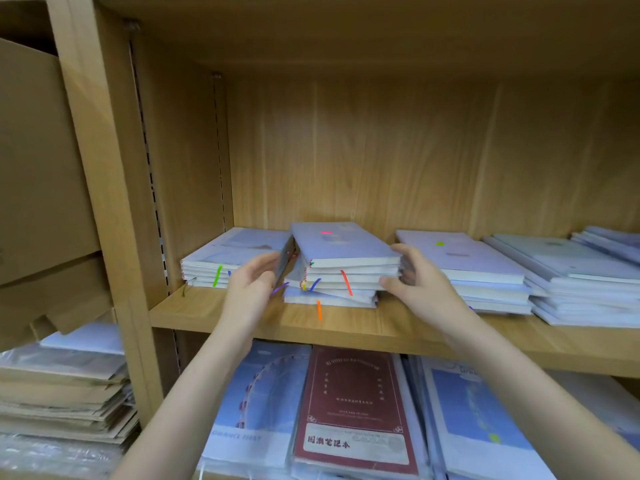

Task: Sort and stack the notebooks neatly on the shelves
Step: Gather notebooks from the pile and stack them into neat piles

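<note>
Fingers (407, 252) of the right hand (420, 284) curl round the right edge of the middle stack (341, 271), thumb low at its front corner, while the left hand (251, 282) lies flat and straight against the stack's left side, where one notebook (285, 263) stands tipped on edge. Both hands bracket the pile, probably to square its crooked layers, since the lower notebooks jut out of line with the upper ones.

Biggest thing here is the wooden shelf unit (346, 140); its upper shelf (242, 315) carries the notebooks in separate piles so that like goes with like. Next to the right lies a wide slanted pile (571, 282), spread loosely and likely not yet tidied. Beside it, touching the right hand's back, sits a squarer pile (478, 268). At the far left a neat pile (221, 261) rests near the side wall, seemingly finished. Down on the lower shelf, blue-covered notebooks flank a dark red notebook (353, 407). Smallest are the coloured ribbons: an orange ribbon (319, 310) hangs over the shelf edge, a sign of loose stacking.
</note>
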### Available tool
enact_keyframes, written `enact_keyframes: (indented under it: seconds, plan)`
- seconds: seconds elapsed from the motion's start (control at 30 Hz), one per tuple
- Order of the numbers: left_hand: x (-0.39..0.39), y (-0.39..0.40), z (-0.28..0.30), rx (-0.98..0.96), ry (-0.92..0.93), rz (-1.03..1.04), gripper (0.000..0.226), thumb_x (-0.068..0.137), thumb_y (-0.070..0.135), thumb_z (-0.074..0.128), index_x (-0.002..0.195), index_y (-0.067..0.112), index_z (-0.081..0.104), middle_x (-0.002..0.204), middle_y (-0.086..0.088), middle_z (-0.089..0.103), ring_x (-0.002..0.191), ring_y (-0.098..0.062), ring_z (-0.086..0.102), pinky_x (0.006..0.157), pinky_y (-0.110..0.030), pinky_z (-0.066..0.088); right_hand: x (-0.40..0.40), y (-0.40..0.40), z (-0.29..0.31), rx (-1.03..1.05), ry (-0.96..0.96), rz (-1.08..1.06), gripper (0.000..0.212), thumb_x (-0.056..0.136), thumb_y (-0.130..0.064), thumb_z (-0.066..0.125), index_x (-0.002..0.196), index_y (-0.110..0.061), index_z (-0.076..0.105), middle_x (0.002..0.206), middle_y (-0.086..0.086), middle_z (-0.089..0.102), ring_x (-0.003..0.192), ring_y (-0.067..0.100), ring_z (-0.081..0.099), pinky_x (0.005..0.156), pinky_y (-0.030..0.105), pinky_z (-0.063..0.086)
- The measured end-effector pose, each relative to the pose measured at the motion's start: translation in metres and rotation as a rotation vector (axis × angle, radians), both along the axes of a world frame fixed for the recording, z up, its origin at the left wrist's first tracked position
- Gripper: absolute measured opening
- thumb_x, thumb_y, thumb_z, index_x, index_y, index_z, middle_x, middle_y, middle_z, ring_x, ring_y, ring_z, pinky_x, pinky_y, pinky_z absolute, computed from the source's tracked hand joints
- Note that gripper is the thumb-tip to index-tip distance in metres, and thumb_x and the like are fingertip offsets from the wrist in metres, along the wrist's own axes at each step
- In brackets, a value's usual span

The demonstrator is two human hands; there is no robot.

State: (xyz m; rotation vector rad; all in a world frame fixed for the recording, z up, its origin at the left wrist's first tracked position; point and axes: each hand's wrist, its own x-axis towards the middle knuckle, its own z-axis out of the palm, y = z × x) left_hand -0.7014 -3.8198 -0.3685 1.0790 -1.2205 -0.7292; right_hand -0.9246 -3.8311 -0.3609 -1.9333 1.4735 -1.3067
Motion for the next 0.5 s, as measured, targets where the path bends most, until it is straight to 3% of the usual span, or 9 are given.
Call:
enact_keyframes:
  seconds: [0.1,0.17,0.23,0.3,0.33,0.4,0.5]
  plan:
    - [-0.017,0.004,0.005,-0.260,-0.259,0.131,0.039,0.087,-0.006,0.039,0.116,0.011,0.060,0.112,0.003,0.057,0.107,-0.008,0.049,0.079,0.005,0.030,-0.026,0.022,0.008,-0.165,0.019,-0.046,0.045,0.088,-0.010,0.060,0.131,-0.016,0.047,0.126,-0.003,0.048,0.116,0.009,0.046,0.098,0.027,0.039]
    - [-0.033,0.005,0.004,-0.409,-0.494,0.191,0.041,0.083,0.004,0.038,0.116,0.012,0.061,0.118,0.002,0.057,0.119,-0.013,0.042,0.098,-0.011,0.026,-0.051,0.027,0.015,-0.270,0.057,-0.088,0.043,0.086,-0.005,0.062,0.126,-0.013,0.050,0.127,0.005,0.051,0.119,0.018,0.050,0.100,0.033,0.041]
    - [-0.052,0.003,0.000,-0.529,-0.690,0.218,0.043,0.077,0.009,0.040,0.114,0.012,0.063,0.122,0.001,0.059,0.128,-0.016,0.033,0.108,-0.034,0.020,-0.079,0.023,0.018,-0.306,0.311,-0.158,0.052,0.081,-0.007,0.069,0.129,-0.011,0.049,0.131,0.009,0.049,0.123,0.024,0.047,0.105,0.034,0.035]
    - [-0.070,0.001,-0.005,-0.621,-0.832,0.205,0.042,0.077,0.015,0.038,0.111,0.011,0.064,0.121,-0.002,0.062,0.133,-0.018,0.034,0.111,-0.046,0.012,-0.105,0.016,0.015,-0.220,0.675,-0.183,0.069,0.076,-0.020,0.076,0.136,-0.013,0.043,0.143,0.009,0.040,0.134,0.026,0.034,0.110,0.031,0.021]
    - [-0.078,0.000,-0.008,-0.644,-0.880,0.172,0.045,0.078,0.018,0.036,0.112,0.009,0.064,0.122,-0.003,0.062,0.135,-0.019,0.035,0.112,-0.047,0.009,-0.117,0.012,0.011,-0.183,0.819,-0.189,0.075,0.074,-0.028,0.077,0.138,-0.016,0.040,0.146,0.007,0.036,0.139,0.025,0.026,0.112,0.033,0.016]
    - [-0.090,-0.003,-0.013,-0.620,-0.911,0.090,0.046,0.081,0.018,0.037,0.118,0.007,0.062,0.127,-0.004,0.060,0.135,-0.017,0.029,0.112,-0.045,0.003,-0.132,0.009,0.003,-0.171,0.929,-0.222,0.079,0.073,-0.043,0.074,0.140,-0.019,0.038,0.146,0.002,0.038,0.141,0.023,0.023,0.114,0.038,0.013]
    - [-0.095,-0.009,-0.019,-0.517,-0.899,0.069,0.047,0.077,0.014,0.042,0.120,0.008,0.061,0.130,-0.003,0.057,0.135,-0.021,0.036,0.112,-0.036,-0.001,-0.134,0.010,-0.004,-0.319,1.032,-0.269,0.082,0.062,-0.044,0.081,0.132,-0.016,0.049,0.132,0.004,0.054,0.122,0.026,0.050,0.107,0.041,0.032]
